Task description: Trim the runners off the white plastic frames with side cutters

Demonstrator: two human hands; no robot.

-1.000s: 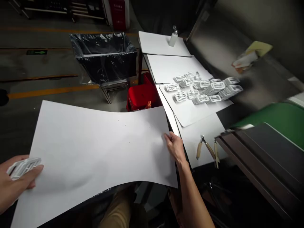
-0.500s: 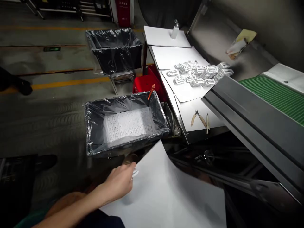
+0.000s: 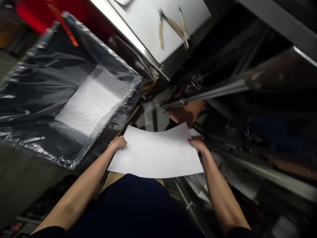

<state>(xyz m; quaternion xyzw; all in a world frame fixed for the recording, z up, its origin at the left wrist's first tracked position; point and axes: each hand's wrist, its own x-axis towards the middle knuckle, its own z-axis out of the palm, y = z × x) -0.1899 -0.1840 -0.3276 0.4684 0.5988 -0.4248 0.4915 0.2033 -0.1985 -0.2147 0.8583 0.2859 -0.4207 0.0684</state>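
A large white sheet (image 3: 156, 153) spans the space before my body, sagging in a shallow curve between my hands. My left hand (image 3: 119, 142) grips its left edge, thumb on top. On the right edge, my right hand (image 3: 197, 144) holds it the same way, with the fingers hidden beneath. A small piece of something white shows just behind my right hand; I cannot make out what it is. The sheet's face towards me is plain. Left of the sheet stands a bin (image 3: 104, 145) lined with clear plastic, with printed white sheeting (image 3: 90, 102) lying inside.
A table (image 3: 141, 43) at the top bears pliers (image 3: 170, 26) with tan handles and a slim tool (image 3: 182, 24) beside them. An orange strip (image 3: 65, 28) hangs on the bin's rim near a red stool (image 3: 44, 13). Metal frame bars (image 3: 218, 91) run along the right.
My view has swung down and closer to my body. The sheet, held up at a slant before, now lies flatter. My right hand has come into view on its right edge.
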